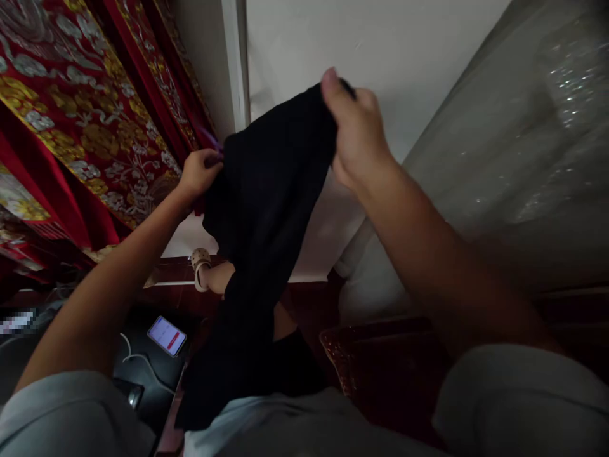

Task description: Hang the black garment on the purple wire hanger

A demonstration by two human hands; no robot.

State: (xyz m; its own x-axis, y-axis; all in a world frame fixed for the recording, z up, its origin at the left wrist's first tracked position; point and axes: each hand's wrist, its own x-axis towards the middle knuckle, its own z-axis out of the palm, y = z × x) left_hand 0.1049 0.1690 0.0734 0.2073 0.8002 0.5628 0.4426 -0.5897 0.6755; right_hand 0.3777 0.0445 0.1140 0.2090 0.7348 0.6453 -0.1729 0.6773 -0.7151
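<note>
A dark garment, black or navy, is stretched between my two hands and hangs down in front of my legs. Its exact kind cannot be made out. My right hand grips its upper right corner, thumb on top. At the upper left edge, my left hand is closed in a pinch on the cloth. A thin purple item, blurred, pokes out by the left fingertips; I cannot tell what it is. The lower folds merge with the dark clothing on my lap.
Red curtains with gold and silver flowers hang at left, beside a white wall. A plastic-covered bulky object stands at right. A lit phone and a white cable lie on a black surface. My foot wears a beige clog.
</note>
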